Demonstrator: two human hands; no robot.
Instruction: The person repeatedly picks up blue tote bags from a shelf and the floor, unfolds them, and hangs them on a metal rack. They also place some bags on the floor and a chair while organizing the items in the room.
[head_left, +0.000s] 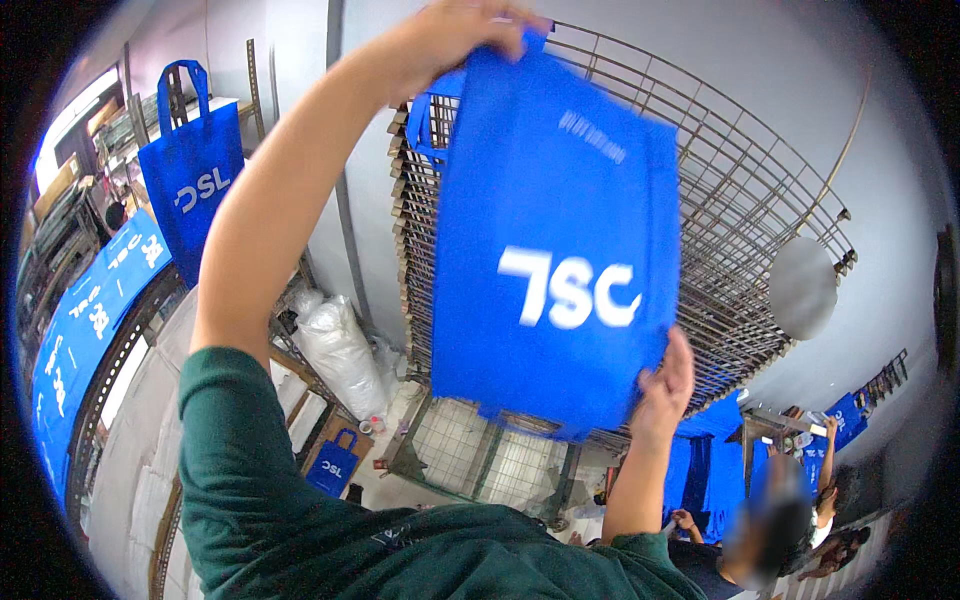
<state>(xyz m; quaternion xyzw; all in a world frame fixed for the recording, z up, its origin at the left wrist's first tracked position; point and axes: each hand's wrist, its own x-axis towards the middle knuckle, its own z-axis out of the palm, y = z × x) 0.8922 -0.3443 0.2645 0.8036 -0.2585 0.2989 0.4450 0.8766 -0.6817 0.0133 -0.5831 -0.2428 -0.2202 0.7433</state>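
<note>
Head view — hands [670, 385] pinch a flat, rectangular blue fabric bag [555, 250].

**Blue bags with white lettering, wrapped bundles, a small carton**

A large blue fabric bag [555, 250] fills the centre, flat and rectangular, with a bold white logo mark in its lower half and a faint pale line of print near the top; a second blue bag [192, 170] of the same kind hangs upright at upper left, loop handles up, white mark mid-panel; flat blue printed sheets [85, 320] lie in a row along the left edge, each bearing white marks; a small blue bag [335, 462] stands on a brown cardboard carton [352, 432] low in the middle; beside it lean clear plastic-wrapped white bundles [340, 350]; more blue bags [845, 418] show far right, too small to tell their print.
</note>
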